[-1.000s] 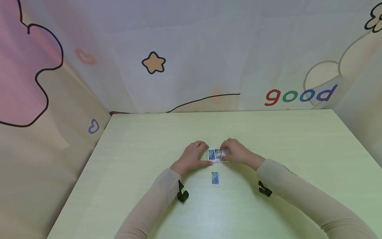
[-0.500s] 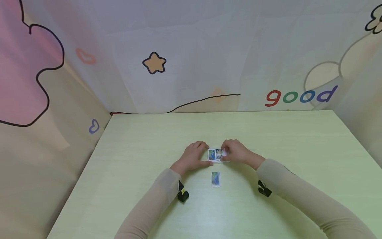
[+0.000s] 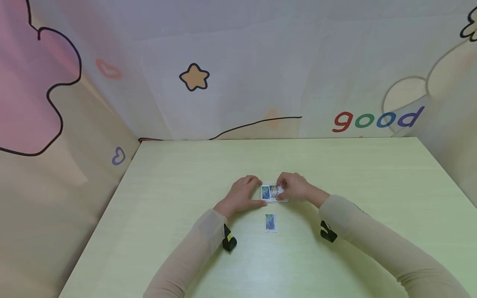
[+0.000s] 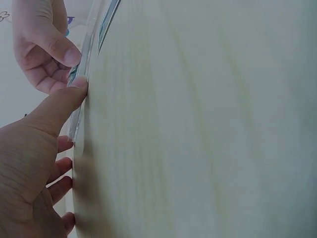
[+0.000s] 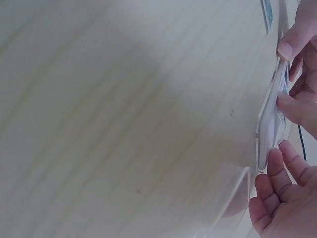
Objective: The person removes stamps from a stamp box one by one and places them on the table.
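A flat clear tray (image 5: 260,131) lies on the table between my hands, with a card with a blue picture (image 3: 265,192) at its left and a card with a round picture (image 3: 273,191) beside it. My left hand (image 3: 242,195) grips the tray's left end, thumb on the near edge and fingers at the far edge. From the right, my right hand (image 3: 294,187) pinches at the round-picture card, thumb and fingertips bent over the tray; the hand hides the right part of it. Closer to me lies another blue-picture card (image 3: 270,222), untouched.
The pale wood-grain table (image 3: 186,165) runs back to a printed cloth backdrop (image 3: 242,74). A black device (image 3: 229,243) is strapped at the left wrist, another black device (image 3: 328,231) at the right. A clear curved edge (image 5: 242,183) shows low in the right wrist view; its kind is unclear.
Hands and cards stay nearly where they were. The whole head view has shifted very slightly; the right forearm sits a touch higher.
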The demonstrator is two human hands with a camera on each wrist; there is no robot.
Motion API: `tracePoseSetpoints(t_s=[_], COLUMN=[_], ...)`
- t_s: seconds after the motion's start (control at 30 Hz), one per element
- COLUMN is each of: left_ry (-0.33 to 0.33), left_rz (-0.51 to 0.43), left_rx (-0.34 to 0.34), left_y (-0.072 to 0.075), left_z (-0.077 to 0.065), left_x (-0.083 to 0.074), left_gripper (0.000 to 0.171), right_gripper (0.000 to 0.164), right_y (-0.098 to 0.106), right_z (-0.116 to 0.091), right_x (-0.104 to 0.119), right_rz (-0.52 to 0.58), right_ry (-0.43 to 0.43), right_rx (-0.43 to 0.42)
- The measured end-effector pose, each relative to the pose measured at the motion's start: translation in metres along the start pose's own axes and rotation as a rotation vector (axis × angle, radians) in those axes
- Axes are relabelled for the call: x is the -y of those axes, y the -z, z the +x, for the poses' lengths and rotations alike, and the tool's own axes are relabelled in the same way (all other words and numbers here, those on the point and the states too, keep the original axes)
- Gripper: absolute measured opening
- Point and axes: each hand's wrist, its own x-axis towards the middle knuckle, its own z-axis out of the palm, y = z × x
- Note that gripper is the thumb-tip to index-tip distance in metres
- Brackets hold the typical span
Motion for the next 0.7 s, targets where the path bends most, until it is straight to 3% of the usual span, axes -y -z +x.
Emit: tracePoseSetpoints(t_s=[0.5, 0.7], left_ry=[0.0, 0.009], left_rz=[0.005, 0.004], left_rx=[-0.001, 0.009], left_y=[-0.0007, 0.0001], left_z=[0.0019, 0.0001], left_x=[0.0, -0.0005], left_gripper=[0.064, 0.065], right_gripper=[0.037, 0.037], right_y=[0.0035, 0.0013], right_z=[0.0026, 0.0026], right_x=[0.0056, 0.0067], right_rz=[-0.019, 0.023], right_ry=[-0.017, -0.023], right_rx=[0.004, 0.001])
